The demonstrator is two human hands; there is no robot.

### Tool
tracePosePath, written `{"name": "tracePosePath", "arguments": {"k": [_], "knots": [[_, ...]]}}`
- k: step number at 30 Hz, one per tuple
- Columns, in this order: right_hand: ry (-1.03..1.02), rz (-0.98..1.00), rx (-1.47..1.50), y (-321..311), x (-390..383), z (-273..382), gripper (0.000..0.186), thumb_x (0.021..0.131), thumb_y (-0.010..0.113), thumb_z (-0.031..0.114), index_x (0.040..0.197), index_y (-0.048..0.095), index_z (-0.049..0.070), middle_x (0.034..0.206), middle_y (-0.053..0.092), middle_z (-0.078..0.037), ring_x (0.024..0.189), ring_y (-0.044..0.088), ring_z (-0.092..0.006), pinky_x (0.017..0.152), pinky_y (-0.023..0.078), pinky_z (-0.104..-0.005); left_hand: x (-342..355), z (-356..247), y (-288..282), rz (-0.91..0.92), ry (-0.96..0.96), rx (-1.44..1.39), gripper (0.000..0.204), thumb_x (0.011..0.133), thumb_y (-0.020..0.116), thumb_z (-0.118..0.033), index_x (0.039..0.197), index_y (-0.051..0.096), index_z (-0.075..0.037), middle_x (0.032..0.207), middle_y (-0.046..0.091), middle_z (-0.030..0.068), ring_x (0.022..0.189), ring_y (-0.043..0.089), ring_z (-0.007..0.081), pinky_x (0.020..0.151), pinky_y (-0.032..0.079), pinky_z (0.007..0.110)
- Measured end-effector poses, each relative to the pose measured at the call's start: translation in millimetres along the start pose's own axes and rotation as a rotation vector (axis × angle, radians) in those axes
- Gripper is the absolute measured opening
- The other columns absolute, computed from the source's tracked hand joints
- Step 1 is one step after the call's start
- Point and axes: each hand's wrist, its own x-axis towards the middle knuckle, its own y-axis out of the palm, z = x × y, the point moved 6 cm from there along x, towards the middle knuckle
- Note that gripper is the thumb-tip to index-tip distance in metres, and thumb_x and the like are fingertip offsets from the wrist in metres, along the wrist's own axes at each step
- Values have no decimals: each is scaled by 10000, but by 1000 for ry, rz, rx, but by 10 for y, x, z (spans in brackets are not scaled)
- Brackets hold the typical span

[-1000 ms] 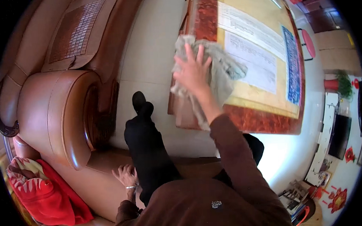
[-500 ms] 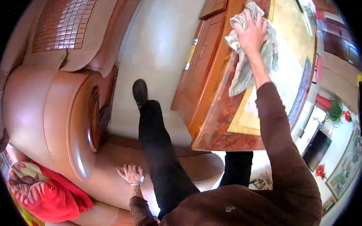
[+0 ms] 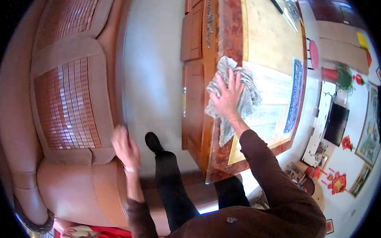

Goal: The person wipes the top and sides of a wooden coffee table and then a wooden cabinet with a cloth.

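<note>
My right hand (image 3: 229, 94) lies spread on a crumpled grey cloth (image 3: 224, 128) along the left border of the wooden table (image 3: 233, 33), which has a marbled red edge and pale top. Papers (image 3: 267, 80) and a blue printed strip (image 3: 292, 94) lie beside the cloth. My left hand (image 3: 126, 148) is over the front edge of the brown leather sofa (image 3: 75, 188), near a tiled seat mat (image 3: 64, 106); its fingers are blurred.
Long dark and white items (image 3: 274, 2) sit at the table's far end. My leg and shoe (image 3: 153, 141) occupy the floor gap. Right: pink stool (image 3: 313, 54), plant (image 3: 342, 78), television (image 3: 336, 122). Red blanket (image 3: 98, 235) at bottom left.
My right hand and cloth went forward along the table edge, then back partway. My left hand has risen from the near seat and moved forward. The view has shifted.
</note>
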Motion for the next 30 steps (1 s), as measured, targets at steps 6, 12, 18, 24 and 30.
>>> {"name": "tracePosePath", "arguments": {"k": [6,12,18,24,30], "knots": [[29,-16,57,-62,74,121,598,633,642,250,1216,514,211,1420,230,-145,1325,98,-412,979,99,-657,1962,668,376,50,-128,628,791,764,574,-509,1359,294,-70,1432,226,158,1299,197,391,961,222,588],[91,81,105,-34,35,134,595,615,668,263,1193,536,224,1425,236,-128,1327,101,-403,988,83,-644,1821,908,559,50,-99,832,799,802,442,-606,1373,277,-71,1451,206,124,1308,203,360,961,231,577],[82,70,124,11,-160,32,647,593,697,294,1215,523,258,1450,188,-121,1339,51,-396,1011,29,-621,1782,848,601,166,-142,792,995,700,484,-709,1376,233,-24,1450,157,185,1327,132,390,983,189,597],[102,159,164,69,-99,107,702,557,726,347,1222,507,293,1451,188,-123,1335,55,-413,1003,41,-637,1763,945,582,152,-132,875,988,698,541,-650,1382,207,-20,1454,140,188,1335,110,384,989,177,590],[120,108,213,-16,-74,98,606,492,740,326,1074,593,244,1395,288,-133,1301,165,-444,938,168,-675,1856,957,674,425,-260,998,1004,730,502,-669,1403,123,-27,1475,48,162,1345,74,373,983,197,603]]}}
